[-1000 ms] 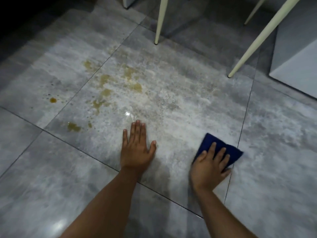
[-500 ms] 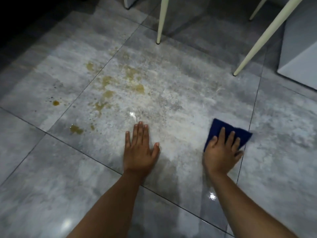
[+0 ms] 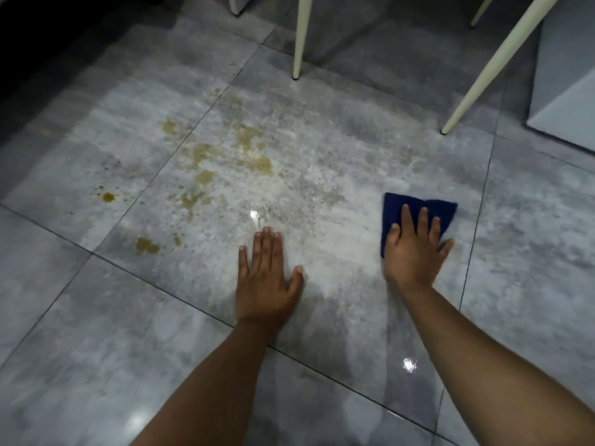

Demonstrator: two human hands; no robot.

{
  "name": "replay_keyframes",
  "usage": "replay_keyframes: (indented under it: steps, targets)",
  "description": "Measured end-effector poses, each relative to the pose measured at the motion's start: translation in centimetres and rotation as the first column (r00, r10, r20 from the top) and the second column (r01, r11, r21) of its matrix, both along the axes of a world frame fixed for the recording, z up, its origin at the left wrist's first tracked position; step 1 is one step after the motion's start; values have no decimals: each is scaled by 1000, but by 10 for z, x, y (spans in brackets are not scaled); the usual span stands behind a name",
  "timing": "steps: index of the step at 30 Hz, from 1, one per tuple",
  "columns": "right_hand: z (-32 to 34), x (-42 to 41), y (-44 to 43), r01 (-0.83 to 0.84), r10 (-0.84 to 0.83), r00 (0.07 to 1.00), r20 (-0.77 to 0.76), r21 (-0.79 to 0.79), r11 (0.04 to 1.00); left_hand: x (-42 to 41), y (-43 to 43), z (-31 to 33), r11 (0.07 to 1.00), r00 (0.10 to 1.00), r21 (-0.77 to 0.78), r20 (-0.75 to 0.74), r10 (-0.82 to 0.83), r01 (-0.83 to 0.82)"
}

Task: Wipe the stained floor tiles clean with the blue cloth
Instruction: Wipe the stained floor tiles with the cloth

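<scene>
Blue cloth [image 3: 418,209]: lies flat on the grey floor tiles [image 3: 322,149], right of the stained patch, its far edge and corners showing beyond the fingers.
Right hand [image 3: 413,249]: palm down on the near part of the cloth, fingers spread and pressing it to the floor, not pinching it.
Left hand [image 3: 265,281]: flat on the bare tile, fingers held close, thumb out; it holds nothing and lies well apart from the cloth.
Stains [image 3: 206,175]: yellow-brown blotches and specks spread across two tiles, beyond and left of the left hand.
Pale film [image 3: 322,201]: a whitish smear between the hands.
Chair legs [image 3: 301,37]: cream, slanted, standing on the far tiles.
</scene>
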State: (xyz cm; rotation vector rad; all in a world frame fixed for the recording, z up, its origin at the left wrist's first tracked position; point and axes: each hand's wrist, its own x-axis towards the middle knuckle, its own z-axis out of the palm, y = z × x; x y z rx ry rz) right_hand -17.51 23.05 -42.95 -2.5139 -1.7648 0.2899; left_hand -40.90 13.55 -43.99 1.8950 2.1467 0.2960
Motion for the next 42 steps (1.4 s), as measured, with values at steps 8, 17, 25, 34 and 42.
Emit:
replay_keyframes:
  steps: [8,17,25,34,42]
  targets:
    - [1,-67,-95,143,-140,988,-63,52,988,0,0,6,1000,1000,-24,-18,0,-1]
    - [-7,-33,-3,-135,135,991,-2,2,991,0,1,0,1000,1000,3,0,-3,3]
    - [-2,-54,-98,196,-192,980,-59,76,978,-1,0,-2,1000,1000,30,-8,-3,4]
    - [-4,-66,-28,-196,196,980,-22,21,980,0,0,2,1000,1000,4,-15,-4,4]
    - [-1,-55,-72,77,-75,996,-38,61,995,1,1,2,1000,1000,-1,-26,2,-2]
